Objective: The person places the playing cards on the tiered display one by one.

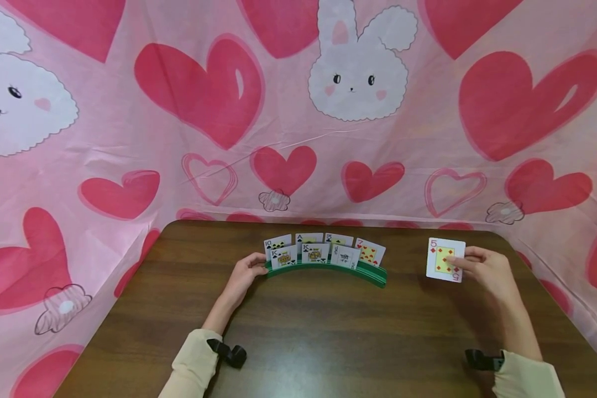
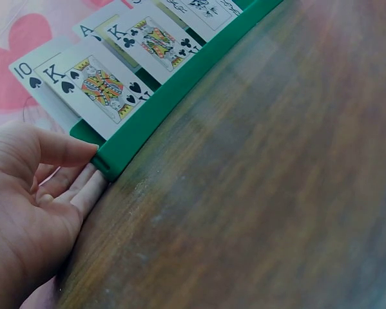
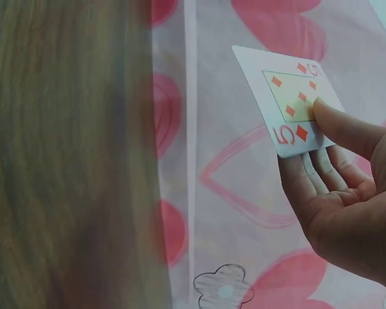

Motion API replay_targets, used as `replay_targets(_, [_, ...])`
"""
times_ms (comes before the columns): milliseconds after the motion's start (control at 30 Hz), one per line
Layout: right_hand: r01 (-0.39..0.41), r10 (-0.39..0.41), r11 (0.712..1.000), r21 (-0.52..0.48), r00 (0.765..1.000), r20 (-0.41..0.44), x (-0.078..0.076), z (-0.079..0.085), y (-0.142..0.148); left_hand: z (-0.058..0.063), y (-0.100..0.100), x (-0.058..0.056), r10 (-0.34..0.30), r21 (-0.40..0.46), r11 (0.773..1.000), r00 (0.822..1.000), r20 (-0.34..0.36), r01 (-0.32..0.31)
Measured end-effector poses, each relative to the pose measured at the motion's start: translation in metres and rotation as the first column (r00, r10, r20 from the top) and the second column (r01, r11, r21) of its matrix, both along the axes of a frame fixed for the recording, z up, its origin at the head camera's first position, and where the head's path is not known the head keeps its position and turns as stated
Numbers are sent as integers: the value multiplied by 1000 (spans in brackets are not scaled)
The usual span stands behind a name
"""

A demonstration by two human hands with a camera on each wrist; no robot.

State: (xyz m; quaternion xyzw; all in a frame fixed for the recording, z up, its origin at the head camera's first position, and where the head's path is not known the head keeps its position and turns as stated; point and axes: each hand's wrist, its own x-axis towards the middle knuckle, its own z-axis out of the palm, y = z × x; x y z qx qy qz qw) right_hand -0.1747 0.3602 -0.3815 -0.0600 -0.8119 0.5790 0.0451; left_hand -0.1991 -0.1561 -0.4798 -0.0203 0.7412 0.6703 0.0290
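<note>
A curved green card holder (image 1: 373, 272) stands on the table with playing cards upright in two rows. Its back row has a ten of spades (image 1: 281, 242), an ace, a partly covered card and a seven of hearts (image 1: 370, 251). In front are a king of spades (image 2: 106, 90), a king of clubs (image 2: 155, 44) and a joker (image 1: 345, 257). My left hand (image 1: 244, 275) pinches the holder's left end between thumb and fingers. Off to the right, my right hand (image 1: 490, 271) holds a five of diamonds (image 3: 276, 84) raised, thumb on its face and fingers behind.
The brown wooden table (image 1: 298, 331) reaches back to a pink cloth (image 1: 288, 127) printed with hearts and rabbits. Black wrist cameras sit at both sleeves, the left one (image 1: 234, 355) and the right one (image 1: 482, 360).
</note>
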Motion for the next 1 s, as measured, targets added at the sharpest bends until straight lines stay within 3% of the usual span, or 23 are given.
replay_targets(200, [-35, 36, 998, 44, 999, -16, 1, 8, -12, 0, 0, 0, 3, -2, 1000, 1000, -2, -3])
replay_targets(400, [-61, 61, 998, -8, 997, -49, 2, 14, -24, -2, -1, -1, 5, -4, 1000, 1000, 2, -5])
replay_targets(600, [-99, 96, 994, -35, 992, -79, 1, 14, -38, -2, -1, -1, 3, -13, 1000, 1000, 0, -3])
replay_targets(867, [-119, 124, 990, 71, 990, -74, 1, 13, -58, -1, 0, -1, 5, -4, 1000, 1000, 7, -5])
replay_targets(1000, [-121, 124, 992, 46, 990, -70, 0, 8, -68, -1, 0, -1, 2, -1, 1000, 1000, 3, -2])
